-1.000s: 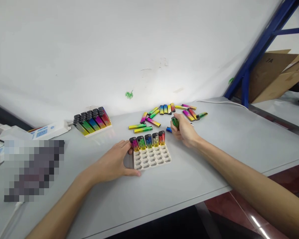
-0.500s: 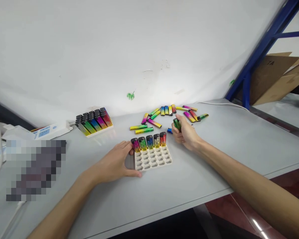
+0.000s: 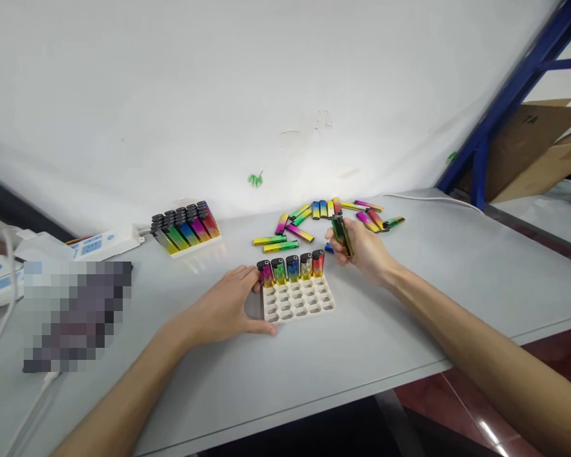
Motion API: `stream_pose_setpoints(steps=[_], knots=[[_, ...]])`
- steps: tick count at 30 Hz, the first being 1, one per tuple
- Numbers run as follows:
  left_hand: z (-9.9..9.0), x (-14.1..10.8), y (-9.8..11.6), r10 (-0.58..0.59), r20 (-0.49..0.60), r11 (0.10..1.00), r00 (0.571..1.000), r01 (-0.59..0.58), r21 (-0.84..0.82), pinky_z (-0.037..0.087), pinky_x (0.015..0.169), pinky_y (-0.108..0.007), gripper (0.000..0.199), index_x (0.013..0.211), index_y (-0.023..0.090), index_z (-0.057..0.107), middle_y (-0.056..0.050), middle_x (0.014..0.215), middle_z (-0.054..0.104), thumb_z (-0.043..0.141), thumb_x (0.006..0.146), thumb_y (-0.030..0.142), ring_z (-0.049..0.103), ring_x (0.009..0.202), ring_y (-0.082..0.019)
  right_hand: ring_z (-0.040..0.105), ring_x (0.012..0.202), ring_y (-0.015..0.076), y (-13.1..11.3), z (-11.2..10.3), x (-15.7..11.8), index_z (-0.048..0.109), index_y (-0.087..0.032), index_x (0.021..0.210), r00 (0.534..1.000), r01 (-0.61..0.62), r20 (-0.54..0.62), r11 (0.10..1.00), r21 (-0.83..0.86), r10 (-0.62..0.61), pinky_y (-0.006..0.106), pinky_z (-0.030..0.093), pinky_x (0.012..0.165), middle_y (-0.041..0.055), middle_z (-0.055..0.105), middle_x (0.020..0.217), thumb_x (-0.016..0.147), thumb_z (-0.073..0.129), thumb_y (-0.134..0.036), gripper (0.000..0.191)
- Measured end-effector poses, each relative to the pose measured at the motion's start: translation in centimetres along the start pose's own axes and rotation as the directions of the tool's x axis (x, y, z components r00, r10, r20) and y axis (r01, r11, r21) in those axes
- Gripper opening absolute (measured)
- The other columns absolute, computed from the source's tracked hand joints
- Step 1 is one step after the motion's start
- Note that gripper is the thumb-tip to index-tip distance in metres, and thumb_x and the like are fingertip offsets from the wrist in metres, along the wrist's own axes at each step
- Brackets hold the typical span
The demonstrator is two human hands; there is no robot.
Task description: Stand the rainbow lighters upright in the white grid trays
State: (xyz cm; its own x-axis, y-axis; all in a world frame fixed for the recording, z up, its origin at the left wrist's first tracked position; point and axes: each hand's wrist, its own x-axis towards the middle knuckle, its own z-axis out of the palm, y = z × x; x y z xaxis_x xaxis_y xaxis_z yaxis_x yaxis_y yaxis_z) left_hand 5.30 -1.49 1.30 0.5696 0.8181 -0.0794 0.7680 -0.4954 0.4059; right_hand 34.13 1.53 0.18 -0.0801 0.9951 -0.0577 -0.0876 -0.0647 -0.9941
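A cream tray (image 3: 335, 297) with rows of oval slots lies on the table. Along its far row stand several upright lighters (image 3: 292, 269) in purple, green, blue, clear-yellow and red, all with black tops; the nearer slots show no lighters. My left hand (image 3: 226, 304) grips the tray's left side, thumb at the near corner and fingers by the far one. Behind and to the right of the tray, my right hand (image 3: 364, 251) holds a green-and-yellow lighter (image 3: 341, 236) above the table, its black top up and tilted left. A blue lighter (image 3: 329, 247) lies partly hidden behind that hand.
Several loose lighters (image 3: 280, 245) lie scattered towards the wall. A second tray (image 3: 197, 248), full of lighters, stands at the back left. Farther left are a white power strip (image 3: 99, 244) and a blurred-out dark object (image 3: 78, 317). A blue metal frame (image 3: 504, 105) rises at the right.
The lighter in my right hand has turned, and more of its body shows below the top. My left hand keeps its hold on the tray. The whole view has shifted slightly.
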Motion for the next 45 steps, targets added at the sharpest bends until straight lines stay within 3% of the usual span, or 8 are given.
stream_pose_setpoints(steps=[5, 8, 13, 18, 22, 33, 39, 45], knots=[[0.2, 0.1, 0.1, 0.021, -0.013, 1.0, 1.0, -0.021, 0.018, 0.047, 0.08, -0.042, 0.065, 0.085, 0.022, 0.051, -0.007, 0.096, 0.061, 0.071, 0.058, 0.078, 0.058, 0.091, -0.03, 0.054, 0.07, 0.0145, -3.2, -1.0, -2.1, 0.065, -0.019, 0.081, 0.948, 0.307, 0.071, 0.827, -0.471, -0.311, 0.027, 0.042, 0.061, 0.0029, 0.062, 0.083, 0.084, 0.068, -0.052, 0.033], [0.3, 0.3, 0.2, 0.03, -0.027, 1.0, 0.999, -0.03, 0.01, 0.046, 0.081, -0.041, 0.069, 0.082, 0.023, 0.049, -0.006, 0.092, 0.061, 0.071, 0.053, 0.081, 0.058, 0.087, -0.029, 0.054, 0.068, 0.016, -5.6, -0.5, -4.2, 0.07, -0.021, 0.086, 0.902, 0.405, 0.104, 0.74, -0.538, -0.418, 0.029, 0.041, 0.057, 0.0036, 0.064, 0.08, 0.081, 0.073, -0.047, 0.027], [0.6, 0.4, 0.0, 0.049, -0.037, 0.999, 0.998, -0.049, 0.006, 0.046, 0.079, -0.042, 0.07, 0.084, 0.022, 0.05, -0.007, 0.095, 0.061, 0.07, 0.054, 0.082, 0.058, 0.089, -0.029, 0.055, 0.059, 0.0154, -6.5, 3.8, -6.3, 0.073, -0.025, 0.094, 0.886, 0.463, 0.281, 0.667, -0.584, -0.369, 0.03, 0.042, 0.053, 0.0013, 0.065, 0.073, 0.083, 0.073, -0.043, 0.02], [0.6, 0.4, -0.1, 0.068, -0.019, 0.997, 0.997, -0.069, -0.017, 0.046, 0.08, -0.042, 0.069, 0.092, 0.023, 0.053, -0.005, 0.094, 0.06, 0.07, 0.058, 0.08, 0.057, 0.09, -0.029, 0.06, 0.066, 0.0173, -4.4, 8.2, -5.5, 0.073, -0.025, 0.093, 0.855, 0.516, 0.441, 0.37, -0.772, -0.272, 0.029, 0.039, 0.056, 0.0019, 0.071, 0.08, 0.086, 0.071, -0.03, 0.009], [0.6, 0.3, 0.0, 0.074, -0.024, 0.996, 0.997, -0.075, -0.039, 0.046, 0.082, -0.042, 0.07, 0.094, 0.023, 0.055, -0.006, 0.095, 0.061, 0.072, 0.057, 0.079, 0.058, 0.092, -0.03, 0.061, 0.068, 0.0196, -3.5, 9.3, -4.8, 0.072, -0.024, 0.093, 0.875, 0.477, 0.44, 0.203, -0.855, -0.201, 0.029, 0.032, 0.054, 0.0042, 0.072, 0.083, 0.087, 0.069, -0.03, 0.009], [0.1, -0.1, 0.0, 0.082, 0.029, 0.996, 0.996, -0.081, -0.021, 0.047, 0.087, -0.044, 0.074, 0.108, 0.02, 0.055, -0.01, 0.108, 0.062, 0.072, 0.06, 0.074, 0.058, 0.105, -0.035, 0.055, 0.054, 0.0155, -5.1, 8.2, -2.6, 0.066, -0.023, 0.095, 0.858, 0.407, 0.287, 0.22, -0.887, -0.427, 0.029, 0.032, 0.055, 0.0002, 0.066, 0.064, 0.097, 0.055, -0.043, 0.023], [-0.4, -0.3, -0.3, 0.056, 0.087, 0.998, 0.995, -0.052, -0.047, 0.048, 0.087, -0.045, 0.077, 0.106, 0.02, 0.055, -0.011, 0.111, 0.063, 0.074, 0.056, 0.074, 0.059, 0.107, -0.036, 0.063, 0.087, 0.0227, -5.0, 5.8, 2.6, 0.072, -0.021, 0.093, 0.9, 0.429, 0.406, 0.152, -0.89, -0.161, 0.033, 0.042, 0.072, 0.0059, 0.073, 0.095, 0.095, 0.05, -0.037, 0.027], [-0.5, -0.5, -0.4, 0.043, 0.1, 0.998, 0.994, -0.039, -0.038, 0.048, 0.088, -0.045, 0.075, 0.105, 0.021, 0.054, -0.01, 0.108, 0.063, 0.075, 0.056, 0.073, 0.059, 0.106, -0.035, 0.056, 0.103, 0.0317, -3.0, 4.8, 4.6, 0.076, -0.022, 0.097, 0.885, 0.444, 0.444, -0.035, -0.896, -0.142, 0.042, 0.041, 0.087, 0.0101, 0.07, 0.098, 0.09, 0.059, -0.039, 0.025]])
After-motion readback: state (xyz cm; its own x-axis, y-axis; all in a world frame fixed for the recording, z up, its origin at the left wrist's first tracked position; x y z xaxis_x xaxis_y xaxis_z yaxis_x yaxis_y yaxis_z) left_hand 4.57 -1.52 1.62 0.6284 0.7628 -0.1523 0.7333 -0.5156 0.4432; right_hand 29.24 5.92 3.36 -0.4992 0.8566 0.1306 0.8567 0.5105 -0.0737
